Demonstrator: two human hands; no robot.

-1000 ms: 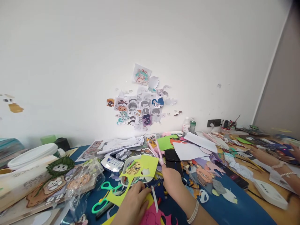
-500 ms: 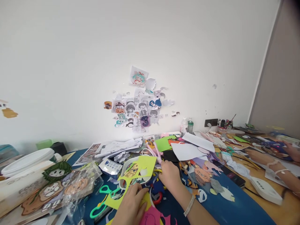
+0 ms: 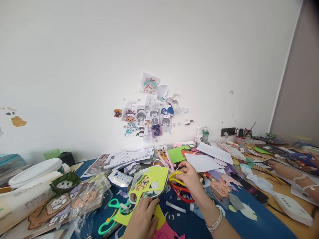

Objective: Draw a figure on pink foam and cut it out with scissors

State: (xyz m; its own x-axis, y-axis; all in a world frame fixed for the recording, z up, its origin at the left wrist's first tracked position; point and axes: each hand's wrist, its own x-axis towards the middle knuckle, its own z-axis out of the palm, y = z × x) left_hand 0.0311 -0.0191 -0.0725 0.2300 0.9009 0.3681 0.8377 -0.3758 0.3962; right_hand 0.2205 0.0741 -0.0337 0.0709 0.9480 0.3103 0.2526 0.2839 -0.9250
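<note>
My right hand (image 3: pixel 189 177) is closed on the yellow handles of a pair of yellow scissors (image 3: pixel 175 176), lifted just above the blue table (image 3: pixel 251 224). Red scissors (image 3: pixel 183 193) lie right below it. My left hand (image 3: pixel 142 217) rests at the bottom centre, fingers pinching the lower edge of a lime-yellow paper sheet (image 3: pixel 149 184) with cut-out holes and a small yellow cartoon figure. The sheet lies over a white tray (image 3: pixel 136 177).
Green scissors (image 3: pixel 111 215), pink paper (image 3: pixel 165 232), a clear bag of cartoon cut-outs (image 3: pixel 82 196) and a white lidded tub (image 3: pixel 35 169) lie at left. Paper piles (image 3: pixel 204 159) fill the back. Cut-outs (image 3: pixel 149 114) are stuck on the wall. Another person's arms (image 3: pixel 296 174) work at right.
My right hand has moved right and up from the table, now lifting the yellow scissors; the red scissors beneath it have come into view. My left hand stays on the lime sheet.
</note>
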